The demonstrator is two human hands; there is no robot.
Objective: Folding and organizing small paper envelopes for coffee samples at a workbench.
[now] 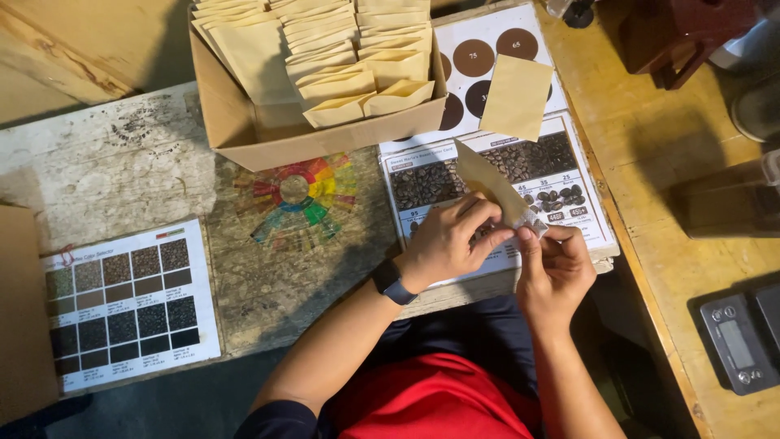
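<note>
Both hands meet right of the frame's centre, pinching the lower end of a slim kraft paper pouch (493,189) that slants up and to the left from the fingertips. Left hand (445,244), with a dark watch (394,282) on its wrist, is closed around the pouch from the left, fingers curled over its silvery bottom edge; right hand (557,262) grips the same end from the right, thumb and forefinger pressed on it. Under the pouch lies a printed card with photos of coffee beans (536,158), and a second, flat kraft pouch (517,97) rests loose across the upper part of that card, beside a sheet of brown colour circles (474,58). Just left of these, at upper centre, an open cardboard box (244,130) holds rows of more such pouches standing on edge. Below the box a colourful wheel chart (296,199) lies on the worn tabletop (122,162), and a card of ground-coffee shade squares (130,302) sits at lower left. At the lower right edge is a small digital scale (741,337).
</note>
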